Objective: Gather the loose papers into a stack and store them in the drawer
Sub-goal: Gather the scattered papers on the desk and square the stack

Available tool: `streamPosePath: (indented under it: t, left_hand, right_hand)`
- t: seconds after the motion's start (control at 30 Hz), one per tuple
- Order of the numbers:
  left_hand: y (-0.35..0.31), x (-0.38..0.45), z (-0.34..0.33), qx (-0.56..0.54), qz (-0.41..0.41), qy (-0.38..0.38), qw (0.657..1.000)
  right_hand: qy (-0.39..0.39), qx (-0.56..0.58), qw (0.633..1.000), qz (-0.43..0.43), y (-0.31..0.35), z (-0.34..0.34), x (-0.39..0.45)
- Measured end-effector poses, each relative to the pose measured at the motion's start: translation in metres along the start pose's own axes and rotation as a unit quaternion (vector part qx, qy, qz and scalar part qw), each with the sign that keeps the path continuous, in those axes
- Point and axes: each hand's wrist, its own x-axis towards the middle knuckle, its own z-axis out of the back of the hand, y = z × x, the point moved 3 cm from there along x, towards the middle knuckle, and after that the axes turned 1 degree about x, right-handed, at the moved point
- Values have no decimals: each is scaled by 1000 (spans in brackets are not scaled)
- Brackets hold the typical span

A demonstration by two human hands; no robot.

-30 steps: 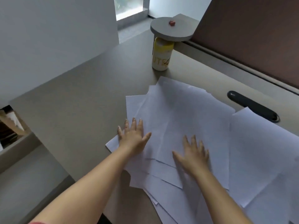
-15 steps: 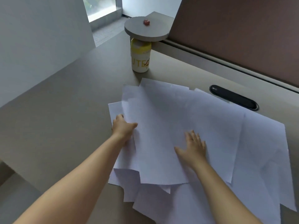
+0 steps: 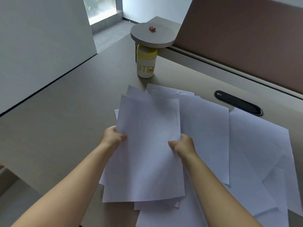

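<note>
Several white sheets lie overlapped on the beige desk (image 3: 65, 112). A bundle of them, the gathered papers (image 3: 147, 145), is lifted slightly at the middle. My left hand (image 3: 113, 138) grips its left edge and my right hand (image 3: 183, 145) grips its right edge, thumbs on top. More loose papers (image 3: 255, 153) stay spread flat to the right and underneath, reaching the near edge. No drawer is in view.
A white and yellow bottle (image 3: 146, 63) stands at the back under a round grey shelf (image 3: 152, 36) bearing a small red object (image 3: 152, 28). A black oval cable slot (image 3: 237, 102) sits in the desk right of it. A brown partition (image 3: 246, 38) rises behind; a white panel (image 3: 41, 38) stands left.
Both hands went from lying flat on the spread sheets to closing on the two side edges of a bundle, pulling sheets together toward the middle.
</note>
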Motion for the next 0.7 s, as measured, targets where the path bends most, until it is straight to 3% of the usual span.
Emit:
streamPosePath:
  t: [0.17,0.27,0.4,0.5,0.6,0.7]
  left_hand:
    - [-3,-3,-14,-62,-48,3,997]
    - [-10,-4,-33,54,-58,-39,996]
    - [-14,-10,-47,208,-40,-85,974]
    - [-17,-8,-52,251,-47,-66,964]
    - [-23,-6,-63,261,-55,-28,963]
    - [-25,-4,-69,193,-45,5,980]
  right_hand:
    - [-81,-99,986,109,10,35,-7]
    - [-142,-268,951,55,-9,75,0]
    - [-87,-384,917,-65,-50,108,9]
    - [-33,-423,905,-28,-66,108,13]
    - [31,-402,913,52,-57,92,14]
    - [21,-252,963,96,-40,88,12]
